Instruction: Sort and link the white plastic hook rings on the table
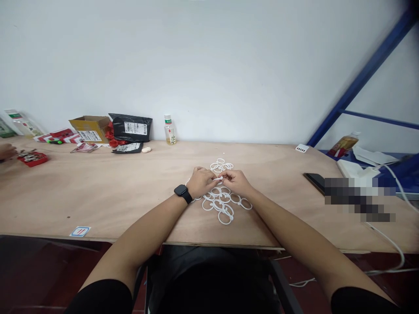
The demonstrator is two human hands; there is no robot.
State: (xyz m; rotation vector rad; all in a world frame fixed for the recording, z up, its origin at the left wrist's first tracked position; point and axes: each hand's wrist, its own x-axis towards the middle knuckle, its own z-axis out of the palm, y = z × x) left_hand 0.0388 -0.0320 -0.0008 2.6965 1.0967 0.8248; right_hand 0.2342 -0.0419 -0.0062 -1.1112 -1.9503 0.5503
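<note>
Both hands meet over a spread of white plastic rings (224, 216) on the wooden table. My left hand (200, 182), with a black watch at its wrist, pinches one side of a white ring (220, 178). From the other side, my right hand (238, 181) grips the same ring at its small knob between thumb and fingertips. Fingers partly hide the held ring. Several more rings lie beneath and in front of the hands, some overlapping, and another cluster of rings (221, 165) lies just beyond them.
A drink bottle (170, 131) stands by the wall, near a black parcel bag (132, 127) and an open cardboard box (91, 128). A red tray (32, 158) lies left, near another person's hand (7, 151). To the right are a dark phone (314, 182) and a white charger (301, 148).
</note>
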